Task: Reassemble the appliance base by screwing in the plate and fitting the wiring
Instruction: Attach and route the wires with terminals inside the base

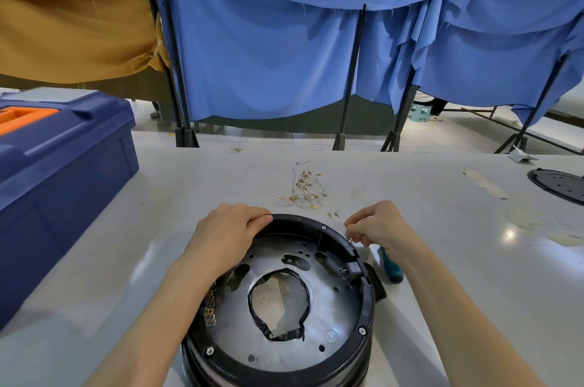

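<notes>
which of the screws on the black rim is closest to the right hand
The far screw, at the rim's top right beside the right hand; the other two sit on the near edge.

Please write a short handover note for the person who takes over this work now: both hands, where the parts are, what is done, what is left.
Left hand: grip on the far rim of the round black appliance base, steadying it.
Right hand: pinching a thin white wire at the base's right rim.
Silver metal plate sits inside the base; screws show around the black ring.
Bundle of white wires with brass terminals lies on the grey table beyond the base.
Green-handled screwdriver lies under the right wrist.
Left: fit the wiring; whether all screws are in, I cannot tell.
</notes>
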